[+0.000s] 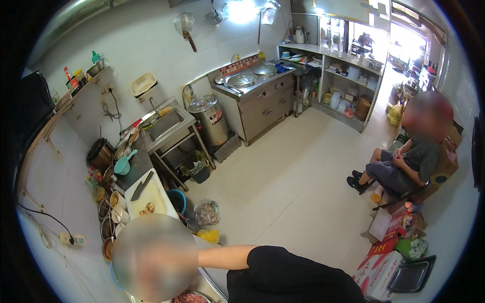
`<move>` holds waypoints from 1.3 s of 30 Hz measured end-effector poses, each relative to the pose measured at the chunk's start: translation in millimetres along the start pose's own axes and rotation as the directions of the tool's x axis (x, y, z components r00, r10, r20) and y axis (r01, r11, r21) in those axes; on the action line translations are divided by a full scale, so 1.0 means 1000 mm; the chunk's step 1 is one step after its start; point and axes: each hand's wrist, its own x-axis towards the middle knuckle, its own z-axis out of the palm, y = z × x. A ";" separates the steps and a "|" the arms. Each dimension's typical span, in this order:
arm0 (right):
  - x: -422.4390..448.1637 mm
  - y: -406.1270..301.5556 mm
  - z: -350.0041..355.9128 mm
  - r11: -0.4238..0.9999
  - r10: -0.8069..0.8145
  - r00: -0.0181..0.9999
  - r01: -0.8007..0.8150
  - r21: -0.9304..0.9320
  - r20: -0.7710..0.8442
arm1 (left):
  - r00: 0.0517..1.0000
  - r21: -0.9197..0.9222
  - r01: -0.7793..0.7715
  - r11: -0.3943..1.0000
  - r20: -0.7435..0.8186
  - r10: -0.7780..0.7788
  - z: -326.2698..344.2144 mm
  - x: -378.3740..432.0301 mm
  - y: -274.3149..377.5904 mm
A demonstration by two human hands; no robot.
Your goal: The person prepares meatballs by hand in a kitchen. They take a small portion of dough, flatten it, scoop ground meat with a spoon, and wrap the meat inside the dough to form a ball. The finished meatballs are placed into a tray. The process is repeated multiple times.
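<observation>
Neither of my hands can be seen. A bare forearm (227, 257) in a black sleeve (288, 274) reaches left into a large blurred patch that hides its hand; whose arm it is, I cannot tell. Just above the patch lies a white cutting board (161, 193), with a cleaver (142, 186) with a black handle and pieces of what looks like ginger (147, 208) on it. Below the patch, at the bottom edge, a round container holds raw minced meat (190, 297). Several seasoning tubs (117, 199) stand along the board's left side.
Left: turquoise ladle (123, 163), steel sink (166, 125), lined bin (199, 172). Beyond are a steel drum (210, 117) and a cooking unit (265, 102). Bags (207, 213) lie on the floor by the counter. At right a person (401, 163) sits near cardboard boxes (382, 270) and a black tray (411, 275).
</observation>
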 end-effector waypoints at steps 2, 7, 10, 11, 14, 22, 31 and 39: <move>0.003 -0.001 0.011 0.999 -0.017 0.995 0.020 0.028 -0.099 | 0.997 -0.137 -0.072 0.988 -0.003 0.072 -0.013 -0.002 0.002; 0.001 -0.019 -0.004 0.898 0.057 0.970 0.055 0.437 -0.238 | 0.965 -0.452 -0.122 0.884 0.153 0.212 0.000 -0.004 -0.009; -0.009 -0.018 0.001 0.934 0.188 0.962 -0.114 0.339 -0.196 | 0.962 -0.508 -0.094 0.856 0.174 0.209 0.031 -0.014 -0.009; -0.011 -0.014 -0.002 0.938 0.188 0.965 -0.121 0.325 -0.181 | 0.955 -0.485 -0.148 0.862 0.155 0.251 0.038 -0.013 -0.008; -0.008 -0.017 0.006 0.974 0.141 0.982 -0.115 0.194 -0.124 | 0.953 -0.548 -0.153 0.823 0.140 0.270 0.018 -0.018 -0.006; -0.001 -0.039 -0.011 0.980 -0.170 0.958 0.141 -0.138 -0.230 | 0.973 -0.343 -0.227 0.911 -0.113 0.199 0.030 -0.029 0.002; -0.003 -0.048 -0.009 0.996 -0.068 0.967 0.052 -0.073 -0.245 | 0.954 -0.419 -0.299 0.857 -0.096 0.286 0.055 -0.050 0.021; -0.003 -0.044 -0.001 0.995 -0.101 0.928 0.094 -0.038 -0.358 | 0.957 -0.518 -0.244 0.820 0.009 0.290 0.031 -0.033 -0.002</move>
